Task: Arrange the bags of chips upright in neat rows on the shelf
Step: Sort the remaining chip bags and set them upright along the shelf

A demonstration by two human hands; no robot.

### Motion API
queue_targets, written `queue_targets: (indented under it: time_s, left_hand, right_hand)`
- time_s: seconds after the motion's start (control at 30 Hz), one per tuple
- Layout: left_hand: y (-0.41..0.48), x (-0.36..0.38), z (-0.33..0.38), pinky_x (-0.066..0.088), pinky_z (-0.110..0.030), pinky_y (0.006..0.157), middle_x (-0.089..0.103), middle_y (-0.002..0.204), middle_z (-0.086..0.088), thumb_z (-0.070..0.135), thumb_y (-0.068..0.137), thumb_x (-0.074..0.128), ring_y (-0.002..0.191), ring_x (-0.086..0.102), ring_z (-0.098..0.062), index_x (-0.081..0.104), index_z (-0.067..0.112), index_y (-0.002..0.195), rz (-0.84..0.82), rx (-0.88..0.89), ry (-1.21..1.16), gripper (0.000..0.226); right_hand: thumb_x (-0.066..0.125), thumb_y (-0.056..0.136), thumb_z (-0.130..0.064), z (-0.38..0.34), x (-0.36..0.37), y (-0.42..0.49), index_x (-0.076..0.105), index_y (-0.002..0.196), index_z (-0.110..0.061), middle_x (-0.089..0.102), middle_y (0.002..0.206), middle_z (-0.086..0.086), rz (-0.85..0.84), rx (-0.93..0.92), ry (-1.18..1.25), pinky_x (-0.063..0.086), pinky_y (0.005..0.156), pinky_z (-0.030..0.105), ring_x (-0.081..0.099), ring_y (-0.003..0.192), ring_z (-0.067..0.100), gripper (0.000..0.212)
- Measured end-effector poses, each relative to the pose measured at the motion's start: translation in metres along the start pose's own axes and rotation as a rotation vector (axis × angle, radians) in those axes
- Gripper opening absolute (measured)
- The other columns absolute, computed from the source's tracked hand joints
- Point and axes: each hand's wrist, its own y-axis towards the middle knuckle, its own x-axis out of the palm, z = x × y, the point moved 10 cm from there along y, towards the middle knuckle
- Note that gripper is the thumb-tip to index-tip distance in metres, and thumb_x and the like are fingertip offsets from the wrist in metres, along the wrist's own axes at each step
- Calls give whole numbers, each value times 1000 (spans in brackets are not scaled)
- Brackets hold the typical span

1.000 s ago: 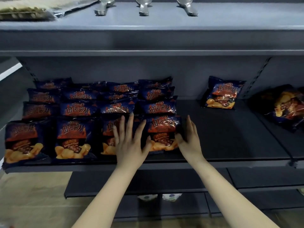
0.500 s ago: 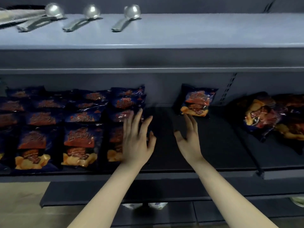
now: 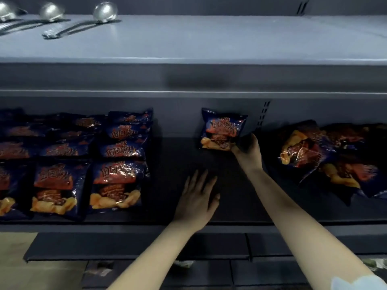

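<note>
Dark blue chip bags stand in rows (image 3: 117, 183) on the left part of the dark shelf (image 3: 171, 155). A single chip bag (image 3: 222, 130) leans upright against the back wall at the middle. My right hand (image 3: 249, 149) grips its lower right corner. My left hand (image 3: 196, 199) lies flat on the bare shelf near the front edge, fingers spread, holding nothing. A loose heap of chip bags (image 3: 326, 155) lies tumbled on the right section of the shelf.
An upper grey shelf (image 3: 209, 42) overhangs the chips, carrying metal ladles (image 3: 100, 15) at its left. A perforated upright (image 3: 263, 116) divides the back wall beside the single bag. Lower dark shelves (image 3: 134, 245) jut out below my arms.
The view has swung right. My right hand reached back from the shelf's middle and took hold of the single bag. My left hand left the front-row bags and settled on the bare shelf.
</note>
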Motion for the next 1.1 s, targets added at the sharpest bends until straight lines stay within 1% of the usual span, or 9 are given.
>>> queue_targets:
  time_s: [0.23,0.3,0.4,0.5,0.67,0.77,0.9,1.0,1.1]
  left_hand:
    - [-3,0,0,-17,-29,111,10,157,0,50,91,12,145,-2,-19,27,25,145,-47,-48,-16,62]
    - [-2,0,-2,-15,-30,112,11,157,1,50,91,10,145,-1,-19,29,25,145,-45,-57,-5,63]
    - [-3,1,-2,-11,-30,114,13,157,1,54,87,5,145,-1,-19,33,25,143,-45,-65,-26,69]
    - [-5,2,-2,-10,-28,114,13,157,1,56,85,4,144,-1,-18,31,25,144,-50,-75,-51,72]
    - [-7,-7,-3,-1,-26,116,16,156,0,40,97,34,144,3,-14,23,21,146,13,-104,-175,54]
    - [-10,-11,-2,1,-24,115,12,156,2,38,97,39,143,2,-12,19,21,147,48,-103,-202,57]
    - [-10,-16,2,10,-26,116,17,154,2,41,94,40,141,8,-10,20,21,147,108,-64,-239,60]
    - [-13,-32,-3,22,-20,109,27,145,1,36,90,48,130,23,-3,29,19,143,252,-96,-413,58]
    - [-11,-43,-18,27,-13,100,35,134,6,26,89,58,121,34,-2,35,21,137,379,-253,-686,54]
  right_hand:
    - [75,73,-33,20,25,30,29,143,-15,53,135,11,-101,152,-66,43,101,39,50,124,32,86]
    - [74,77,-30,17,27,31,33,141,-11,54,133,13,-98,129,-118,42,97,36,51,123,34,78]
    - [71,81,-31,12,31,27,51,128,-7,60,124,15,-131,64,-187,44,90,33,55,117,34,56]
    - [69,82,-29,12,29,17,57,122,-9,62,121,13,-148,43,-135,46,94,35,57,113,31,46]
    - [67,83,-23,17,15,-5,48,127,-13,59,120,5,-121,76,86,40,85,26,56,109,22,49]
    - [67,82,-22,19,9,-20,47,122,-12,58,111,2,-161,73,130,42,83,29,57,104,21,45]
    - [74,78,-20,11,-3,-39,48,113,-18,61,112,1,-259,-46,141,47,93,35,58,106,19,43]
    - [74,79,-17,3,-26,-45,52,116,-23,63,116,-2,-292,-113,160,45,99,33,58,110,15,43]
    - [73,80,-15,0,-45,-50,54,121,-21,64,117,-3,-349,-164,129,44,103,36,59,112,13,46]
